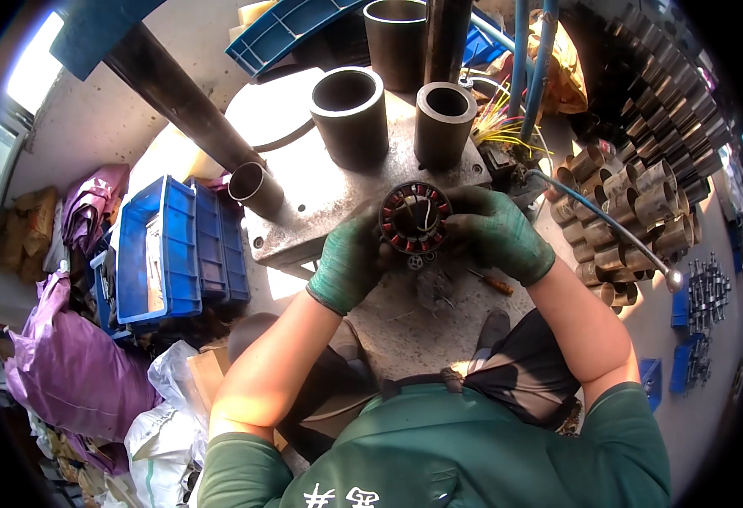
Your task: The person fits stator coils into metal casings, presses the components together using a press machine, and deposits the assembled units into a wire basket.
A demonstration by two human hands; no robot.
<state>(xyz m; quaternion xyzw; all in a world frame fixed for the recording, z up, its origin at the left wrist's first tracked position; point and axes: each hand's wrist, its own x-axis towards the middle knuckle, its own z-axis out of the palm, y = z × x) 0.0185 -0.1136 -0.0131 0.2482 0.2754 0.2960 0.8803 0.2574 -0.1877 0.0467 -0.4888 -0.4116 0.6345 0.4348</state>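
Between my two gloved hands I hold a round motor stator (415,218), dark outside with a ring of red windings and pale wires in its bore. My left hand (350,261), in a green glove with blackened fingers, grips its left side. Its right side is held by my right hand (500,233), gloved the same way. The stator is in front of the near edge of a metal press table (304,222). On that table stand a wide steel cylinder (350,127), a narrower thick-walled cylinder (445,127) and a small steel sleeve (257,190).
Blue crates (158,254) stand at the left beside purple sacks (75,356). Stacked metal sleeves (634,203) fill the right side, with shafts (708,296) beyond. A screwdriver (494,283) lies below my right hand. A blue hose (600,212) ends in a metal tip. Colored wires (503,127) hang behind.
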